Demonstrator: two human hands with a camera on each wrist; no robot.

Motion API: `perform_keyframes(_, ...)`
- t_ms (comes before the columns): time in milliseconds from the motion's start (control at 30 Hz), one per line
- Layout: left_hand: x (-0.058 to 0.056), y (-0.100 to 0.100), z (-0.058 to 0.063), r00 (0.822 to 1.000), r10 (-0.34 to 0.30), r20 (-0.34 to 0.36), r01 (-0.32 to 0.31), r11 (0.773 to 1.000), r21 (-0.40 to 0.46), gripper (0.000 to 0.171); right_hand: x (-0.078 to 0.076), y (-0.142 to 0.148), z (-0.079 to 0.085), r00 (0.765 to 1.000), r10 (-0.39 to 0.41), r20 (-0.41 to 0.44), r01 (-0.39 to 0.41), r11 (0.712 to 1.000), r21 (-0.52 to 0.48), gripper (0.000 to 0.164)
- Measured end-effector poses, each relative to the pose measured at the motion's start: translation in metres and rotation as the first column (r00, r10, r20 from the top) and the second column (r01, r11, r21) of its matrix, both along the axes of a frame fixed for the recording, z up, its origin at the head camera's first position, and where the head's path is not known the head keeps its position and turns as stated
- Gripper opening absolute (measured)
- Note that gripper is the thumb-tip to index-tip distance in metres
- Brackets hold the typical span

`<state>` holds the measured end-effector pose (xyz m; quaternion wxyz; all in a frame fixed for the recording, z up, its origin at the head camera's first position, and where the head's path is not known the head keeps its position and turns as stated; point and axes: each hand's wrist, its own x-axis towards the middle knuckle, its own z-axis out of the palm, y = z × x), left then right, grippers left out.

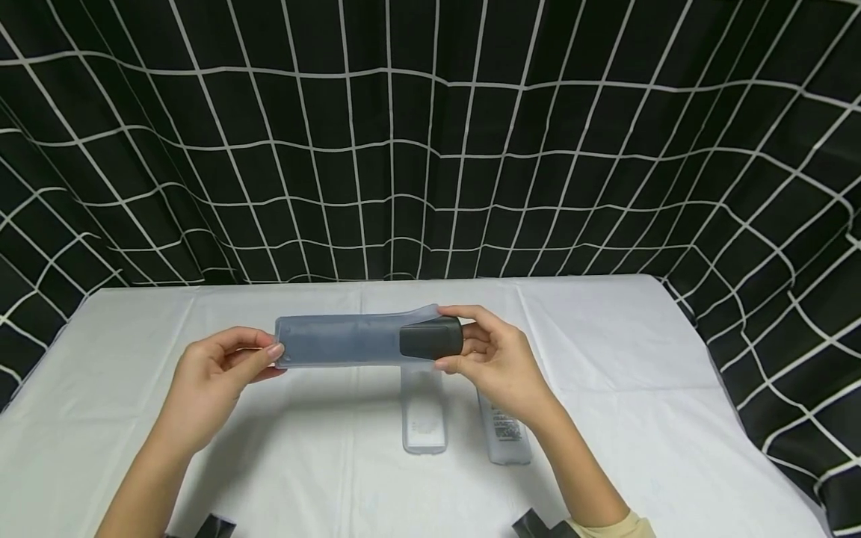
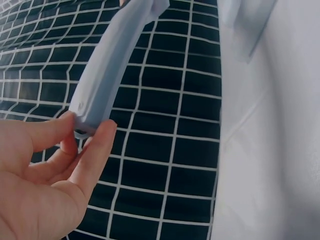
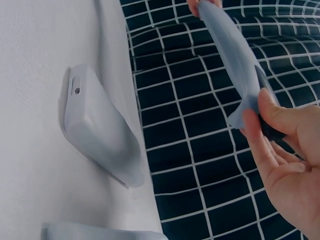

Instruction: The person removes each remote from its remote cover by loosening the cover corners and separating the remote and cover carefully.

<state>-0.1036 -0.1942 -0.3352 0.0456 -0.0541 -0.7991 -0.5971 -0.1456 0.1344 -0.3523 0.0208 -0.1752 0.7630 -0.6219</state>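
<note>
While left fingers (image 1: 235,338) pinch the bluish cover (image 1: 339,340), right fingers (image 1: 474,313) grip its end beside a black piece (image 1: 430,338).

Left grip (image 1: 214,368), right grip (image 1: 503,362) — pinched

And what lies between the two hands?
In the head view, a bluish sleeve spans from the left hand to the right hand, a black object showing at its right end.

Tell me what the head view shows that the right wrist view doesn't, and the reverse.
Only the head view: the beige fabric sleeve and dark printing on a translucent oblong case.
Only the right wrist view: a narrow end slot in a pale, rounded case.
Both: the right hand holding a long, bluish, translucent cover with a black, blocky piece.
</note>
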Motion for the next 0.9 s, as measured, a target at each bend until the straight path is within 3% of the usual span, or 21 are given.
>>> perform_keyframes(500,0.0037,0.0009,0.0048,1.000,0.005,-0.022,-0.006,0.999,-0.042,0.020,-0.0008,0.0038,0.0028,0.999,-0.030,0.026,0.030,0.999,0.028,0.059)
perform_keyframes(767,0.0031,-0.0007,0.0075,0.999,0.001,0.036,0.002,0.997,-0.071,0.022,-0.0016,0.0071,0.0052,0.999,-0.030,0.041,0.029,0.999,0.034,0.058)
perform_keyframes(900,0.0023,-0.0007,0.0077,0.999,0.001,0.032,0.002,0.997,-0.079,0.023,-0.0023,0.0091,0.0059,0.998,-0.042,0.041,0.040,0.998,0.044,0.058)
